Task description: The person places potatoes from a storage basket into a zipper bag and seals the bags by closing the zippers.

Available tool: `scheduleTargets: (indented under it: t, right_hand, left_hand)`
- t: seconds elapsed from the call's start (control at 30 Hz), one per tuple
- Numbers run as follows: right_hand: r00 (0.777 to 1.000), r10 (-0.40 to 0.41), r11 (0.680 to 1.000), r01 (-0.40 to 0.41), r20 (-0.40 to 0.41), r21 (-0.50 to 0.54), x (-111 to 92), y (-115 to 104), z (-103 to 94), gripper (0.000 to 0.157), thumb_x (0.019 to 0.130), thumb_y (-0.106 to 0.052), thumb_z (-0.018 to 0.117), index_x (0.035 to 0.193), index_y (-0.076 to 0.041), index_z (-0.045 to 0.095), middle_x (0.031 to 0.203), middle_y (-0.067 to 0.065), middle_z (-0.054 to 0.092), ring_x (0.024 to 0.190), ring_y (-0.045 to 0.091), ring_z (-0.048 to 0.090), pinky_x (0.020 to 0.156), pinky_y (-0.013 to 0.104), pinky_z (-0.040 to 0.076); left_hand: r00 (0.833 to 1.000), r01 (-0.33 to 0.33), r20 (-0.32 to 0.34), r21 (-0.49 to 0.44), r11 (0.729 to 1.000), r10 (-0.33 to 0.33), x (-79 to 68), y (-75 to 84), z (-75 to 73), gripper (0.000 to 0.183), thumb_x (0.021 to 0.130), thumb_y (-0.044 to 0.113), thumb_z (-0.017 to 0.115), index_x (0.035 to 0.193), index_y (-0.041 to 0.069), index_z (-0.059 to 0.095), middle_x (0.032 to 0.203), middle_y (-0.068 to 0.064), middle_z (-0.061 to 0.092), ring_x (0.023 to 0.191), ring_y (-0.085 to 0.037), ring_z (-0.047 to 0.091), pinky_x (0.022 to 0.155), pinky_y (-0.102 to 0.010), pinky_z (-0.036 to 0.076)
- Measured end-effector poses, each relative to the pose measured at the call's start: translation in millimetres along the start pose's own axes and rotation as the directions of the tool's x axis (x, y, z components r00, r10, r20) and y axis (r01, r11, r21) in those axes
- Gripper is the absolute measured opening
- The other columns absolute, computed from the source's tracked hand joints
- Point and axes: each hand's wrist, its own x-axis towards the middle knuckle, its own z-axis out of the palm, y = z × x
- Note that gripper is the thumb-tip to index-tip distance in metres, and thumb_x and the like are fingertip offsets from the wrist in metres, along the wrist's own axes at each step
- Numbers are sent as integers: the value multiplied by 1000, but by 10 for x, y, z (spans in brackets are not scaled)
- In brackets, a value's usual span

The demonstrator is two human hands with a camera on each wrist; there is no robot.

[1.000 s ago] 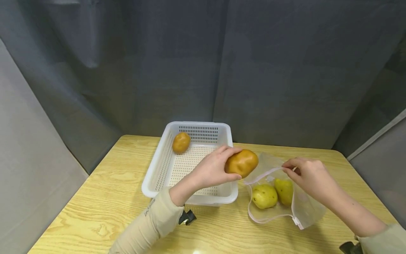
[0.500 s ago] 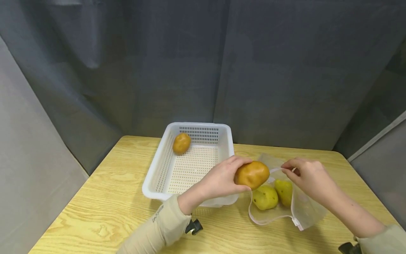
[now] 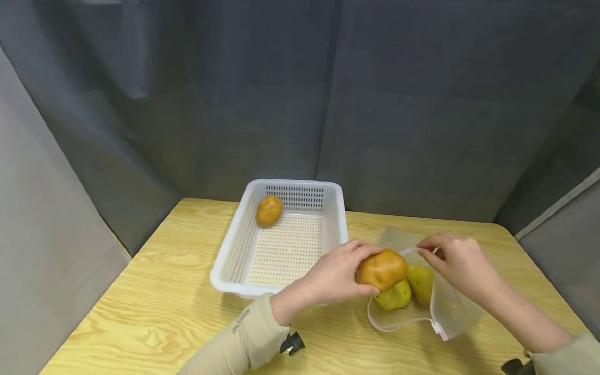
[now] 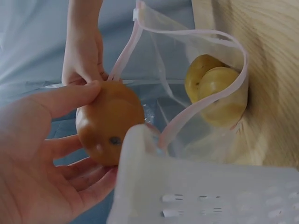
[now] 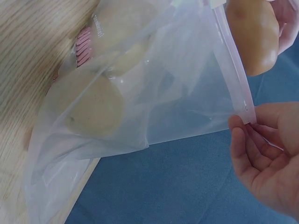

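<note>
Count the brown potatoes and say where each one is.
2: one potato in the left hand, near the clear bag; the second potato in the far left corner of the white basket. The hand covers the basket's near right corner; another may hide there.

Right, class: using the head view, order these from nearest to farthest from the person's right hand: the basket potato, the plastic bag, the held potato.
1. Plastic bag: its rim is pinched by the right hand.
2. Held potato: to the left, in the left hand.
3. Basket potato: farther left, in the basket's far-left corner.
</note>
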Motion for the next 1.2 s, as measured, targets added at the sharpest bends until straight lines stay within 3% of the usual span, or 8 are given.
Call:
scheduleTargets:
  t: [0.47,0.73,1.0,1.1,1.2]
  right_hand:
    - [995,-67,998,67,-77,-11,24,-4,-11,6,73,-5,71,79,-7,69,74,1,66,56,8,57,49,21,46]
    - [994,-79,997,78,-81,-22,29,-1,-28,7,73,-5,71,79,-8,68,75,1,66,56,7,56,48,20,45]
    - [997,-54,998,53,-61,-17,31,-5,-16,6,74,-7,71,79,-9,68,75,1,66,56,7,56,48,20,45]
    - [997,-56,998,55,-55,-15,41,-14,-1,5,74,-7,71,78,-8,68,74,1,65,56,7,56,48,20,44]
    - [996,-68,998,67,-62,-18,56,-22,15,5,74,-7,71,78,-8,68,74,1,65,55,7,55,47,20,44]
  left_hand:
    - [999,-17,-47,15,1000,18,-44,55,107,64,71,43,73,125,21,46,115,7,51,98,-4,51,77,-17,45]
    - [991,-97,-80,164,982,112,-64,135,190,67,72,45,71,128,17,46,121,4,50,106,-7,51,85,-19,44]
    - [971,-172,-87,385,907,221,-6,230,296,68,73,44,69,130,14,47,122,0,48,106,-11,52,94,-22,41]
    - [953,-207,-101,472,857,286,20,244,349,67,73,43,68,129,11,49,121,-2,50,105,-14,52,96,-25,40]
    - [921,-236,-128,571,786,369,41,239,407,64,73,41,66,126,10,52,119,-4,52,104,-15,54,91,-27,43]
